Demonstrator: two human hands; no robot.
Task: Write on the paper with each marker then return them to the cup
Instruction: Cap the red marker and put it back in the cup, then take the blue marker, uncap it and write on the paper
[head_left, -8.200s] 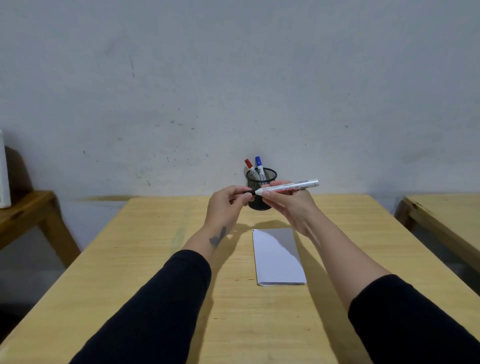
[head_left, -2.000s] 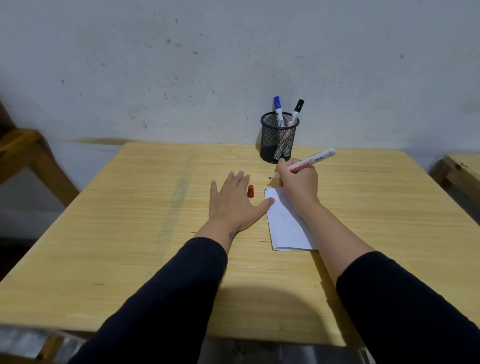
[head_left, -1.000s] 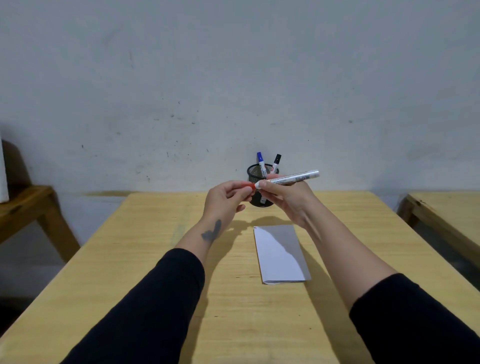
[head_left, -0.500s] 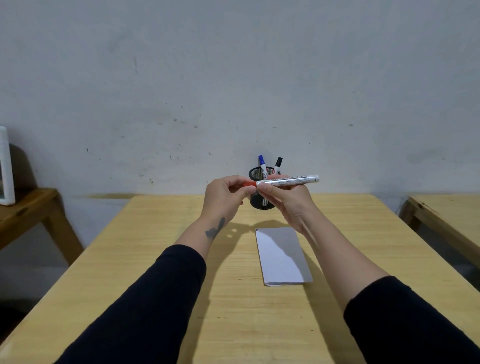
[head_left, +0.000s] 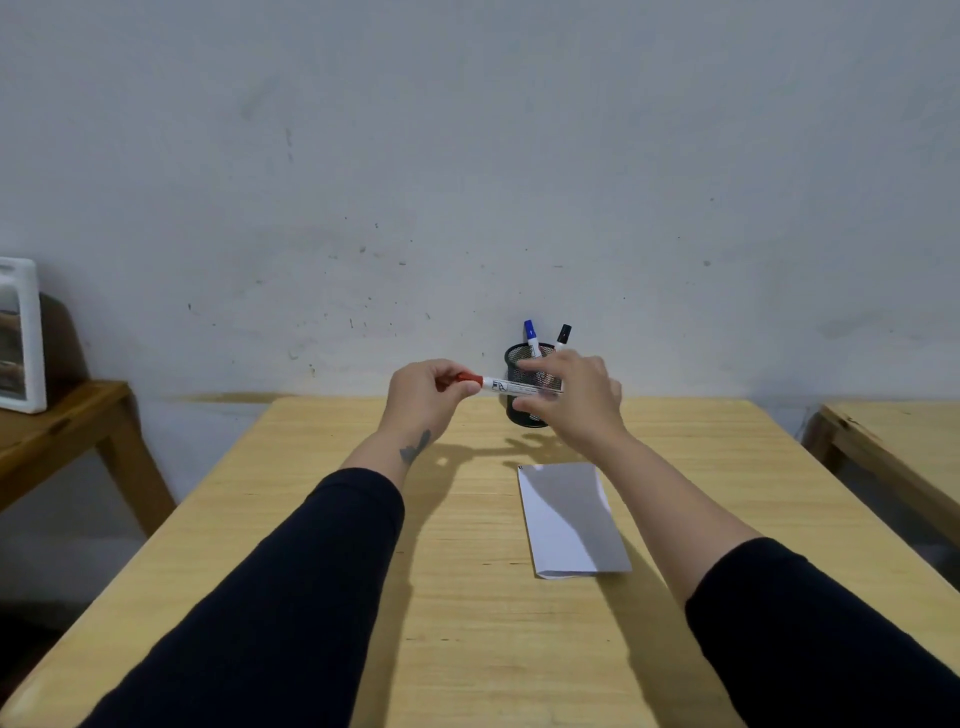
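From the head view, a red-capped marker (head_left: 511, 386) is seen held level above the far part of the counter (head_left: 322, 519), in front of a mesh cup (head_left: 519, 358). The capped end is pinched by the closed fingers (head_left: 467, 385) of the left hand (head_left: 428, 395). The right hand (head_left: 571, 400) is spread, its fingers loose around the marker's barrel rather than clamped on it; whether the barrel is actually touched cannot be told because of blur. A blue marker (head_left: 531, 335) and a black marker (head_left: 562, 335) are stood upright in the cup. A folded paper (head_left: 569, 519) is laid flat nearer the person, well apart from both hands. The marker is judged ready to be returned. With only the cap end gripped, the barrel could droop or be dropped, and the light cup could be knocked over if its rim is struck.
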